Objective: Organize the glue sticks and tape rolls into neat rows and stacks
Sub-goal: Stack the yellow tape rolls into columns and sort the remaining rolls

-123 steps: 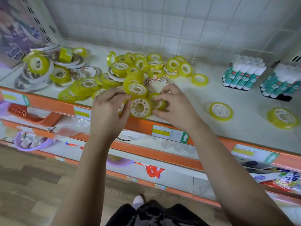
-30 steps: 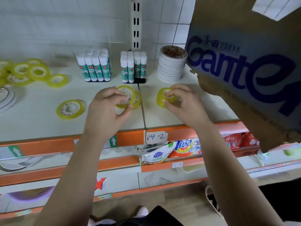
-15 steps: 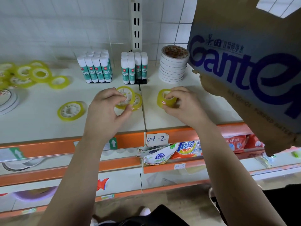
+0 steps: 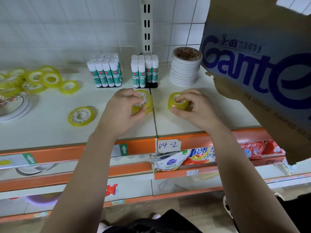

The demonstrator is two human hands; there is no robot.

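Tape rolls (image 4: 174,103) were gripped in curled fingers, right hand (image 4: 196,108) holding one flat, left hand (image 4: 121,111) another tilted, likely for stacking.

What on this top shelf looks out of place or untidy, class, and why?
The yellow tape rolls at far left lie in a loose, overlapping heap, unlike the neat white tape stack. A single roll lies apart. The cardboard box has a torn edge.
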